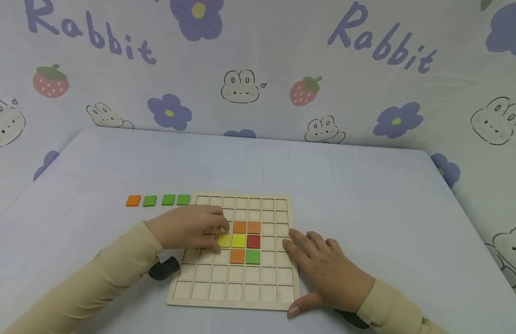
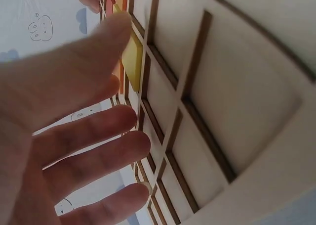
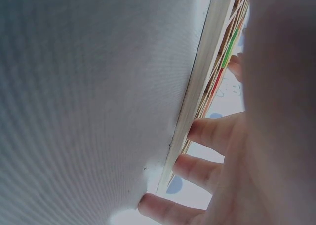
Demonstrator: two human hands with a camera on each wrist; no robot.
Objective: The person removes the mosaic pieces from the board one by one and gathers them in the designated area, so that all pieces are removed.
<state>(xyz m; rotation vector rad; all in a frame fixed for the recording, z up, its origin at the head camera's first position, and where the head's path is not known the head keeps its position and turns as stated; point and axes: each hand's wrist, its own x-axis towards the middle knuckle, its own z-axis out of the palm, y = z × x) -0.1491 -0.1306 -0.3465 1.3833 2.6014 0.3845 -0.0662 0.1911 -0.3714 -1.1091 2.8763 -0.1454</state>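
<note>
A square wooden grid board [image 1: 235, 305] lies on the table. My left hand [image 1: 189, 226] is over its left half, with thumb and index finger at opposite edges of a yellow tile [image 1: 223, 240], pinching it at its cell. In the left wrist view the thumb overlaps this yellow tile [image 2: 132, 62], and the other fingers are spread apart. Further right sit another yellow tile [image 1: 239, 241], a red tile [image 1: 253, 241], a green tile [image 1: 253, 256], and several orange-toned tiles [image 1: 239, 227]. My right hand [image 1: 331, 269] rests along the board's right edge, fingers extended, thumb near the front corner.
Left of the board's far corner, an orange tile [image 1: 133, 201] and three green tiles [image 1: 168, 200] lie in a row on the white table [image 1: 358, 185]. A patterned cloth [image 1: 266, 55] hangs behind the table. Dark objects [image 1: 164, 269] show beneath both wrists.
</note>
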